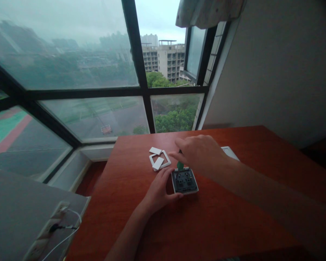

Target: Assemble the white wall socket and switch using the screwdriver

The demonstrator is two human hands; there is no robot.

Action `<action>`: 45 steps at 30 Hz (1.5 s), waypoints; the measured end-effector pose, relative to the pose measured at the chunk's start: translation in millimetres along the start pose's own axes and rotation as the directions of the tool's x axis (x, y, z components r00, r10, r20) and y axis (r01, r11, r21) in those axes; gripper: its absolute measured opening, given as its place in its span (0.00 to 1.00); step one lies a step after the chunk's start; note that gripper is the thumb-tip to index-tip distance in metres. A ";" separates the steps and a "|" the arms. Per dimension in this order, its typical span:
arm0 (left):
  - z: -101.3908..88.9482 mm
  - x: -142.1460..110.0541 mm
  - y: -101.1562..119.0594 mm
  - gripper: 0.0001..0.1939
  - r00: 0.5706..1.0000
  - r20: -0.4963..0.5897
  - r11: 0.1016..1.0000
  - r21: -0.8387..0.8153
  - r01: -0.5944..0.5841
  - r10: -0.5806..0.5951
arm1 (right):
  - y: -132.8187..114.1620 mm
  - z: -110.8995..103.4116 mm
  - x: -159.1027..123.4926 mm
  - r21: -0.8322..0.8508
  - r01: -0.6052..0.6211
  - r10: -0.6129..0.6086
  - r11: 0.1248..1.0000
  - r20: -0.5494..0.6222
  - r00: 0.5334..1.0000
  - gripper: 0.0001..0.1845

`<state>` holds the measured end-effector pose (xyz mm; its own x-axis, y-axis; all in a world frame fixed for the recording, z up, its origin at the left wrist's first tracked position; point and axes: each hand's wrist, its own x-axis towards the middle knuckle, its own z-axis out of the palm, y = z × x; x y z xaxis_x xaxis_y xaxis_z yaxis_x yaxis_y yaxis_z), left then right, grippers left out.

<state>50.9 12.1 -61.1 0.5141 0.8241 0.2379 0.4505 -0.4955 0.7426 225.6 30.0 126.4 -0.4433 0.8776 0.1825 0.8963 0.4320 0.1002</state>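
Observation:
A square wall switch (185, 182) with a white rim and its dark inner works bared lies on the reddish-brown table (222, 221). My left hand (159, 188) grips it by its left side, thumb at the near edge and fingers at the far left corner. Above the switch, my right hand (197, 150) is closed round a screwdriver (180, 165) with a green and black handle. The screwdriver points down at the left part of the switch; whether its tip touches a screw is too small to tell.
Just beyond my left hand lie a white square frame (167, 158) and two white cover plates (155, 150). Another white piece (229, 152) is partly hidden behind my right forearm. Windows (103, 116) stand behind the table; wall sockets (50, 226) with plugged cables are at lower left.

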 end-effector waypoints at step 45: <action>-2.6 -0.6 2.1 0.43 1.000 0.004 1.000 -0.012 0.010 -0.010 | 26.7 1.0 -15.5 0.410 0.228 -0.268 0.883 0.043 0.962 0.11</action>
<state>49.6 11.3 -58.1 0.5123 0.8280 0.2280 0.4467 -0.4836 0.7527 256.4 28.1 125.2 -0.6665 0.7378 0.1067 0.6946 0.6666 -0.2706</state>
